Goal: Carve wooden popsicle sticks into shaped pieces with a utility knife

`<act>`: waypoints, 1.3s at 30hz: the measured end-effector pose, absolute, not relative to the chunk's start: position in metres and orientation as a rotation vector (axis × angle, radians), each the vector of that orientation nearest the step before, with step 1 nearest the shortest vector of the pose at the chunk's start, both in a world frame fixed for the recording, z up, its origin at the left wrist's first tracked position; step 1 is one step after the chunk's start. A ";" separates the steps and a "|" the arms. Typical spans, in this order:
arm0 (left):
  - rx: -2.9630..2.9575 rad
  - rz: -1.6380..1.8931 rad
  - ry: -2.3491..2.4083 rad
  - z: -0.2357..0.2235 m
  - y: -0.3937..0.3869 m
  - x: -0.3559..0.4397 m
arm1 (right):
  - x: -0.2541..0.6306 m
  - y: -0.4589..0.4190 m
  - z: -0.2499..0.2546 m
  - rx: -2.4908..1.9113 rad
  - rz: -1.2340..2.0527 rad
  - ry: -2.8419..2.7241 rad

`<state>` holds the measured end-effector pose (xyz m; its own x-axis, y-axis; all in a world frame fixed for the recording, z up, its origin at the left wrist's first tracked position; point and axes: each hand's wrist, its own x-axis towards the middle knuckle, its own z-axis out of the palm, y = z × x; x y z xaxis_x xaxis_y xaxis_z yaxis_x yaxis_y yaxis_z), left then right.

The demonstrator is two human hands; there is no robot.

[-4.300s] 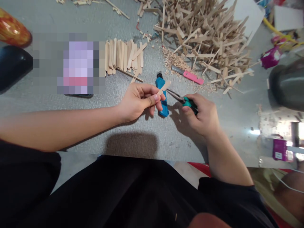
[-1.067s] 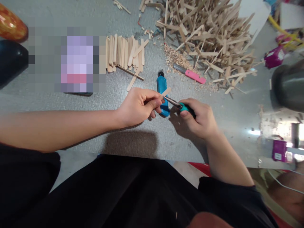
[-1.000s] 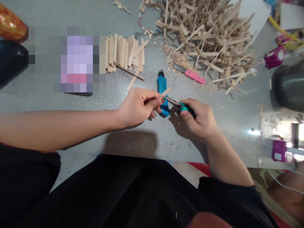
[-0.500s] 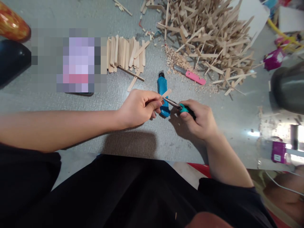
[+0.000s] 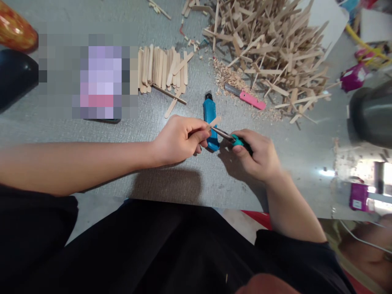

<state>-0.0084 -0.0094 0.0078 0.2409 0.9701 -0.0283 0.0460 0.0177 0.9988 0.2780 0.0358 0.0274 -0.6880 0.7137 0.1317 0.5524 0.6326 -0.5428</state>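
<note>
Between the fingertips of my left hand (image 5: 185,138) is a wooden craft stick (image 5: 216,121), its rounded end sticking out to the upper right. My right hand (image 5: 257,154) is closed round the teal and black handles of long-nose pliers (image 5: 225,135). The metal jaws reach to the stick right beside my left fingertips; whether they are clamped on it I cannot tell. Under the stick and the jaws, a blue utility knife (image 5: 210,110) lies on the grey table (image 5: 171,183), partly covered by them.
A row of craft sticks (image 5: 161,67) lies beyond my left hand, next to a blurred-out phone-like object (image 5: 104,77). A large heap of sticks (image 5: 269,45) fills the far right. Nearer are wood shavings (image 5: 228,75) and a pink-handled cutter (image 5: 252,100). A dark container (image 5: 372,110) stands at right.
Almost nothing differs. Both hands keep the stick and the pliers in nearly the same place; the stick's free end looks slightly turned, and the view has shifted a little.
</note>
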 end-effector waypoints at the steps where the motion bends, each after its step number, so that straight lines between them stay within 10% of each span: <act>1: 1.335 0.987 1.070 0.007 -0.009 -0.009 | 0.278 0.036 0.027 -1.013 0.671 -2.528; 15: 1.172 1.051 0.979 0.007 -0.007 -0.007 | 0.272 0.031 0.036 -1.014 0.786 -2.440; 27: 1.059 1.266 0.799 0.003 -0.004 -0.006 | 0.258 0.025 0.045 -1.138 2.306 -1.439; 39: 1.001 1.171 0.887 0.008 -0.001 -0.008 | 0.270 0.029 0.029 -1.152 0.623 -2.354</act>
<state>-0.0078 -0.0014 0.0082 0.1770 0.9833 -0.0417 -0.3060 0.0953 0.9472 0.2702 0.0287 0.0285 -0.5535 0.8108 0.1902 0.6106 0.5504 -0.5694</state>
